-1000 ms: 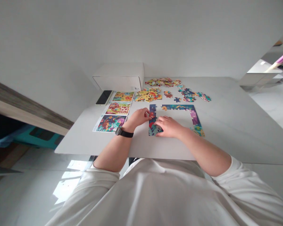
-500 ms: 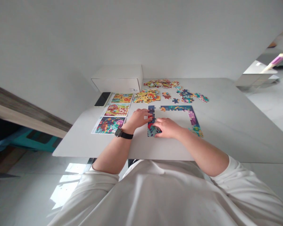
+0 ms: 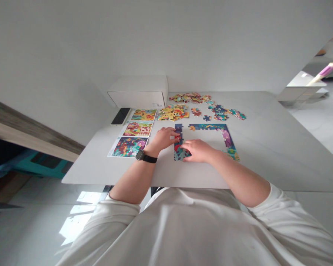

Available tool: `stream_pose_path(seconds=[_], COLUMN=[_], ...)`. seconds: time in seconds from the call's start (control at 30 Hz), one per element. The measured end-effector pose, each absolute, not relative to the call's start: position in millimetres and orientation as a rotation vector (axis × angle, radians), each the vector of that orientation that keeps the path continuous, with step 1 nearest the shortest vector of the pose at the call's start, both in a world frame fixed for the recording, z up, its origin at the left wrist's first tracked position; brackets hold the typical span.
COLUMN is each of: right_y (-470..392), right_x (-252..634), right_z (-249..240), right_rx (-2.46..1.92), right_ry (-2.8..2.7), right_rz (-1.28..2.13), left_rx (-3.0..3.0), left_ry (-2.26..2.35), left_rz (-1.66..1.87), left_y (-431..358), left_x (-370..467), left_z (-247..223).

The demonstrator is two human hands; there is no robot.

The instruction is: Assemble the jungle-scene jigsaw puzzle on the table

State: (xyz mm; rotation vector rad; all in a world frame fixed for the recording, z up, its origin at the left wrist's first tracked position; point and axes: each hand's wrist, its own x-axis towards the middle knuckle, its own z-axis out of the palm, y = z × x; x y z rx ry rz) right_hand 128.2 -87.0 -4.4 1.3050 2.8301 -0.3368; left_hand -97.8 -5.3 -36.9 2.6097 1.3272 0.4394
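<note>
Maybe my half-curled left hand (image 3: 163,139) and right hand (image 3: 197,150) are holding the puzzle edge (image 3: 177,152) straight; pinching or not, I can't tell

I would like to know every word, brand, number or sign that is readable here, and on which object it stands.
No text is readable.
White box: small dark print, front's lower right; too small to read.
Picture sheet: tiny pale marks on left margin; too small to read.
Partly built puzzle: no lettering that I can make out.
</note>
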Motion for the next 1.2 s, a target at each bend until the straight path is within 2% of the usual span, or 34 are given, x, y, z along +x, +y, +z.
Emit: stream_pose_path(seconds=[0.9, 1.2], right_y=[-85.5, -84.2], right_x=[130.7, 132.3], right_z=[-4.7, -8.9], right_rx=[1.304, 1.291], right_ry=[2.831, 2.861], right_rz=[-0.366, -0.39], left_rx=[2.597, 2.567], left_ry=[1.331, 1.341], left_rz=[0.372, 0.464], left_y=[-5.7, -5.9], left_x=[-98.6, -91.4], left_z=[-33.8, -41.9])
